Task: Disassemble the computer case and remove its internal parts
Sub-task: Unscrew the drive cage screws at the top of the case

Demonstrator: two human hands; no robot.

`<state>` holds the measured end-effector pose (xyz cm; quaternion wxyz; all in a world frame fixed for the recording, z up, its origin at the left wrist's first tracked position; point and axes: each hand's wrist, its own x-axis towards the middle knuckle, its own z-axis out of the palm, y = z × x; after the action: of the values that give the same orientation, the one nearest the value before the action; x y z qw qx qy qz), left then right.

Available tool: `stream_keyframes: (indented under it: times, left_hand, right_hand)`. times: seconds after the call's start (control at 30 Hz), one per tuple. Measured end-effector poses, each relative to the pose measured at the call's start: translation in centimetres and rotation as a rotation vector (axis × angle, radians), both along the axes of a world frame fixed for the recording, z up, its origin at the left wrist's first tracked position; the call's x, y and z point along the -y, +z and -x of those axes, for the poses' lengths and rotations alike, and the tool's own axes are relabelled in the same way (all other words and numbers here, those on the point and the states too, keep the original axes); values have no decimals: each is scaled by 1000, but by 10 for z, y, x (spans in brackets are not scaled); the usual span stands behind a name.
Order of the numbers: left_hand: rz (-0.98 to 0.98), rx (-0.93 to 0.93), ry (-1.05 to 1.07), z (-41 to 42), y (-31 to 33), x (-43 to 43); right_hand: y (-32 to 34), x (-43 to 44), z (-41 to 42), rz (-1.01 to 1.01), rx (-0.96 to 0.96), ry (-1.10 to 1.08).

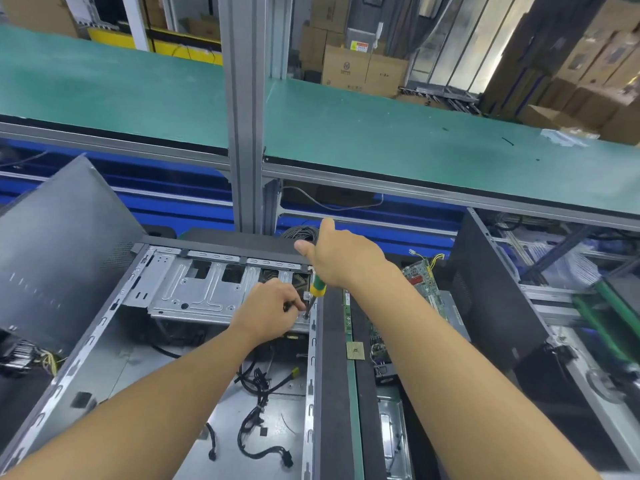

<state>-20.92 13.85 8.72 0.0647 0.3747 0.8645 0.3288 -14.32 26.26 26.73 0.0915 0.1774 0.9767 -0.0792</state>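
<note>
An open grey computer case lies on its side in front of me, its steel drive cage at the far end. My right hand grips the green-and-yellow handle of a screwdriver, whose shaft points down at a screw on the cage's right edge. My left hand rests on the cage beside the tip and pinches something small and dark. Loose black cables lie on the case floor.
A removed side panel leans at the left. A green circuit board and a second dark case lie to the right. A grey upright post and a green shelf stand behind the case.
</note>
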Motion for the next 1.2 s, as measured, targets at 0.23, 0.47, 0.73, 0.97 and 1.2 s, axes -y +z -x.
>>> stream_keyframes:
  times: [0.23,0.47,0.73,0.97,1.2]
  left_hand:
    - [-3,-9,6,0,0,0]
    - [-6,-2,6,-2,1,0]
    - [10,-25,7,-2,1,0]
    - [-21,-21,7,-3,1,1]
    - [4,-24,0,-3,4,0]
  right_hand:
    - [10,-4,-3,185,62,136]
    - [6,0,-7,92,77,22]
    - [4,-4,-2,147,-2,126]
    - [5,2,-5,84,68,123]
    - [1,4,-2,-11,-22,133]
